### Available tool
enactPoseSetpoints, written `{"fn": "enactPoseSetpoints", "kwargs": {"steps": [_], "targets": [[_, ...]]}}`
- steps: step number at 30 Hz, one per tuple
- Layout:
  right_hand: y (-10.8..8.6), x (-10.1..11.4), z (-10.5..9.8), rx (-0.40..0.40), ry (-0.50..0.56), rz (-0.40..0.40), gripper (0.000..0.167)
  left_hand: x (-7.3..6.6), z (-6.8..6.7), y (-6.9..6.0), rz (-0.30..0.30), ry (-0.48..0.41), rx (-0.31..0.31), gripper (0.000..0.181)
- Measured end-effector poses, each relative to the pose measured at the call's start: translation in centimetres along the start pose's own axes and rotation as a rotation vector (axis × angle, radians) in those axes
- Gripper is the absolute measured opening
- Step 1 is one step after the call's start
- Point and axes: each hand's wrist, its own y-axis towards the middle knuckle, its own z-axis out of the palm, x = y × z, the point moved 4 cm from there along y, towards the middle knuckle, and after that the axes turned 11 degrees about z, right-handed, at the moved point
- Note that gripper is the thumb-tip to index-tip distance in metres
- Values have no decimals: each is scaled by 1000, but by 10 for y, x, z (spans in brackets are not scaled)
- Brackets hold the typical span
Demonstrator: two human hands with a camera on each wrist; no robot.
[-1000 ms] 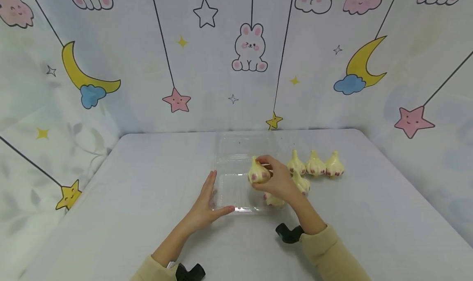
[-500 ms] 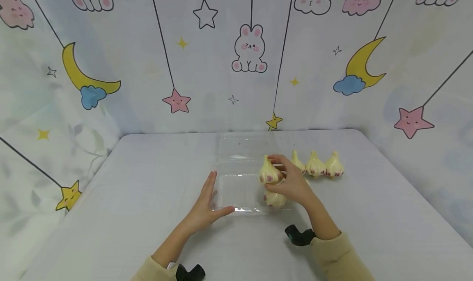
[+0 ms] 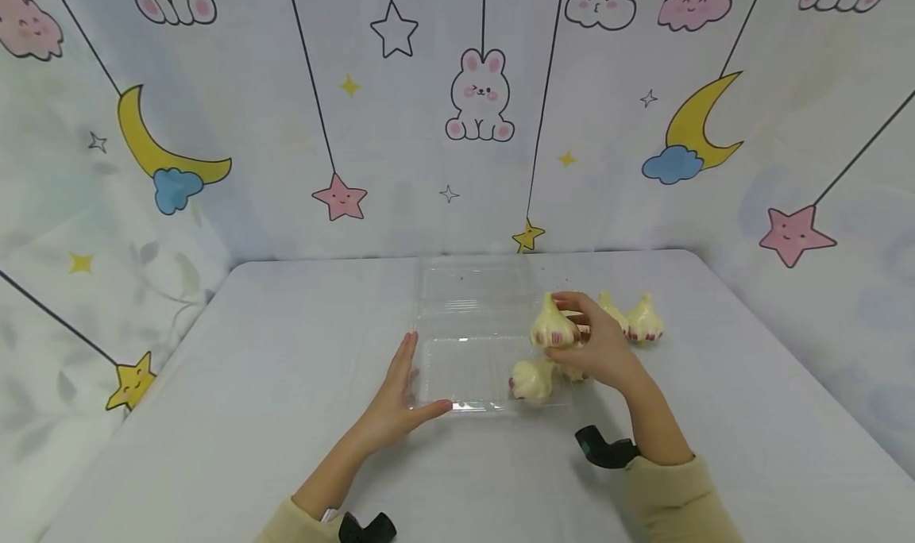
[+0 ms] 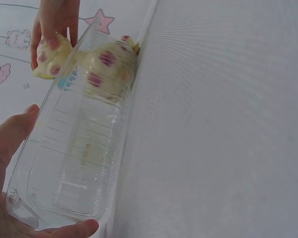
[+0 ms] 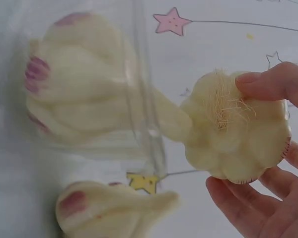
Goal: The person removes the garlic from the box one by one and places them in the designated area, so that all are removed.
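Observation:
My right hand (image 3: 596, 340) pinches a garlic bulb (image 3: 552, 327) between thumb and fingers, held above the right edge of a clear plastic box (image 3: 457, 368). In the right wrist view the root end of this garlic bulb (image 5: 226, 134) faces the camera. One more garlic bulb (image 3: 532, 380) lies in the box's front right corner, seen through the clear wall. Beside it another bulb (image 3: 572, 371) is partly covered by my right hand. My left hand (image 3: 389, 408) touches the box's left front corner, its thumb along the front and its fingers straight along the side.
Behind my right hand stand more garlic bulbs (image 3: 646, 321) in a row, some partly hidden. The box's clear lid (image 3: 475, 285) lies folded back toward the wall. A white cloth covers the table (image 3: 286, 352), and a printed backdrop (image 3: 400, 130) rises at its far edge.
From over the middle of the box, my right hand has carried the garlic bulb rightward to its right edge. The bulb in the corner now shows fully. My left hand has stayed put.

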Motion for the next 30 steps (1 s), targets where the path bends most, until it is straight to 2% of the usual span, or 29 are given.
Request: {"fn": "enactPoseSetpoints", "kwargs": {"steps": [10, 19, 30], "targets": [[-7, -1, -23, -14, -18, 3, 74, 2, 1, 1, 8, -11, 0, 110], [-8, -13, -39, -61, -49, 36, 76, 0, 0, -1, -6, 19, -4, 107], [-7, -33, -55, -116, -60, 74, 82, -1, 0, -2, -10, 13, 0, 107]]}}
